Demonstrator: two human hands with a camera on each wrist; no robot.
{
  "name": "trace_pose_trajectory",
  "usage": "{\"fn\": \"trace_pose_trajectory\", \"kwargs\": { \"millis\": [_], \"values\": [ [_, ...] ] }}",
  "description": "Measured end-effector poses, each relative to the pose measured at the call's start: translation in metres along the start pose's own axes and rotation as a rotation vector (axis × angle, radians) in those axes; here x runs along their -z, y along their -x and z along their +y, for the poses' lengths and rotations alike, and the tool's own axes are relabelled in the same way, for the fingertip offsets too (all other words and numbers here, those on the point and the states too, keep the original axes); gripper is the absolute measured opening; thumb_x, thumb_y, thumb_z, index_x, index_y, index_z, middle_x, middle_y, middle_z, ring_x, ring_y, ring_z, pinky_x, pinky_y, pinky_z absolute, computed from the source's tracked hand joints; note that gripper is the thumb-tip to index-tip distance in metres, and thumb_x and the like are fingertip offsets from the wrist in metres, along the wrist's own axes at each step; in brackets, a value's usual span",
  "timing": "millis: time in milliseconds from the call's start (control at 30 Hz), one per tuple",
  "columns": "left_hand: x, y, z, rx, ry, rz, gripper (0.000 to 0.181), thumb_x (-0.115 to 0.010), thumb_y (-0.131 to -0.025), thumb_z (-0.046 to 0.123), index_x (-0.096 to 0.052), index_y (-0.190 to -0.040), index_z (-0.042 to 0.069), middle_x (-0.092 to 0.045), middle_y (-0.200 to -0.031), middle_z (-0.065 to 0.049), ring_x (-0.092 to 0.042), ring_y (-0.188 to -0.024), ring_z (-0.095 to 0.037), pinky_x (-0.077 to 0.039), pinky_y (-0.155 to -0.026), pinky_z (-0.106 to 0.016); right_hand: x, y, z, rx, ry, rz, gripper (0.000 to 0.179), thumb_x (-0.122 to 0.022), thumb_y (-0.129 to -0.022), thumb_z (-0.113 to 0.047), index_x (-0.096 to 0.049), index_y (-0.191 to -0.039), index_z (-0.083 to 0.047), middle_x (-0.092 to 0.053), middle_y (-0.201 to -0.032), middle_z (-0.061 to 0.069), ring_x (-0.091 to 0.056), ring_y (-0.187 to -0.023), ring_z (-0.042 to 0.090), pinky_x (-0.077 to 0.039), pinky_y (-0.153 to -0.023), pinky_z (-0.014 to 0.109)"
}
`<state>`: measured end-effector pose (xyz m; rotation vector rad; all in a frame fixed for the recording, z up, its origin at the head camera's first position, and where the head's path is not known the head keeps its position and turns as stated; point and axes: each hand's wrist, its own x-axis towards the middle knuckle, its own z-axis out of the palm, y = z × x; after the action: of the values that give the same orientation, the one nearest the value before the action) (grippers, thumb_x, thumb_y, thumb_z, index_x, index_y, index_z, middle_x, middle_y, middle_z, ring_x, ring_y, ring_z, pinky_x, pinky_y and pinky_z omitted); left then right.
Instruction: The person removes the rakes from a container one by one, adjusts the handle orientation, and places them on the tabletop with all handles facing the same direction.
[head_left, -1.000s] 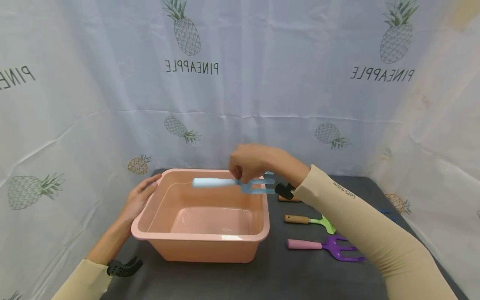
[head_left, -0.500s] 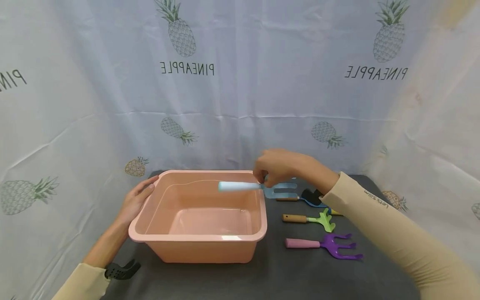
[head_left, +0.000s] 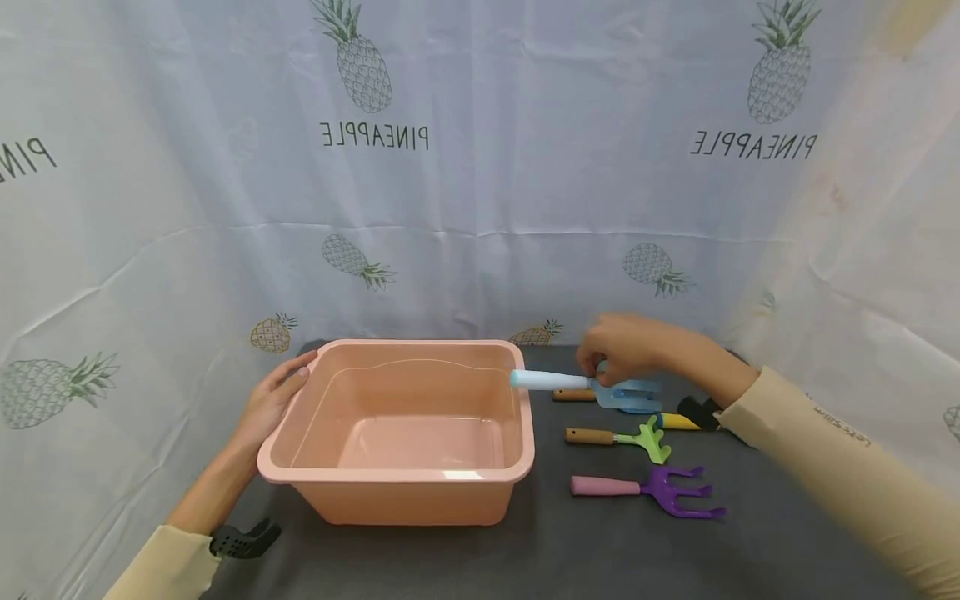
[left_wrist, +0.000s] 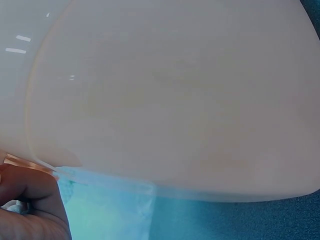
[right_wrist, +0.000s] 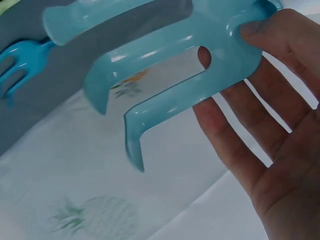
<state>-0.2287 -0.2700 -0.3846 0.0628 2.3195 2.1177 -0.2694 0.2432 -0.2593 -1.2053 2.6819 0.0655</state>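
My right hand [head_left: 630, 346] pinches a light blue hand fork [head_left: 551, 380] at the neck, thumb on one face and fingers behind the head. Its pale handle points left and overlaps the right rim of a peach plastic basin [head_left: 397, 476] in the head view. Curved tines [right_wrist: 165, 95] fill much of the right wrist view. My left hand [head_left: 272, 408] holds the basin's left rim; in the left wrist view its curled fingers [left_wrist: 30, 187] show at the lower left. Inside the basin only bare walls and floor show.
Right of the basin, a purple hand fork with pink handle [head_left: 606, 487] and a small green rake with wooden handle [head_left: 588, 436] lie on the dark table [head_left: 600, 558]. Behind them are a wooden-handled tool [head_left: 573, 395] and a yellow handle [head_left: 678, 422]. Pineapple-print curtains [head_left: 480, 167] surround the table.
My right hand has carried the light blue hand fork rightward, from over the basin to above the tools beside it. My left hand stays at the basin's rim.
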Motion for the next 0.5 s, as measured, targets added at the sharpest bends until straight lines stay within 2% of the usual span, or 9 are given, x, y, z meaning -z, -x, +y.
{"fn": "trace_pose_trajectory", "kwargs": {
  "millis": [200, 500],
  "values": [
    [0.001, 0.001, 0.0, 0.005, 0.015, 0.003, 0.065, -0.052, -0.109, 0.039, -0.03, -0.163, 0.01, -0.067, -0.114, 0.029, -0.068, -0.103, 0.006, -0.058, -0.084, -0.015, -0.016, 0.03, 0.025, -0.002, -0.027, 0.01, 0.023, -0.073, -0.08, -0.003, -0.069, -0.076, -0.026, -0.066, -0.075, -0.018, -0.054, -0.067, -0.002, -0.048, -0.064, 0.024],
    [0.001, 0.001, 0.001, -0.018, 0.021, -0.008, 0.064, -0.053, -0.109, 0.039, -0.033, -0.162, 0.011, -0.067, -0.116, 0.027, -0.069, -0.103, 0.004, -0.058, -0.084, -0.016, -0.049, 0.069, 0.061, -0.061, -0.02, 0.023, 0.024, -0.075, -0.077, -0.006, -0.068, -0.075, -0.03, -0.063, -0.074, -0.023, -0.048, -0.065, -0.005, -0.043, -0.059, 0.021]
  ]
}}
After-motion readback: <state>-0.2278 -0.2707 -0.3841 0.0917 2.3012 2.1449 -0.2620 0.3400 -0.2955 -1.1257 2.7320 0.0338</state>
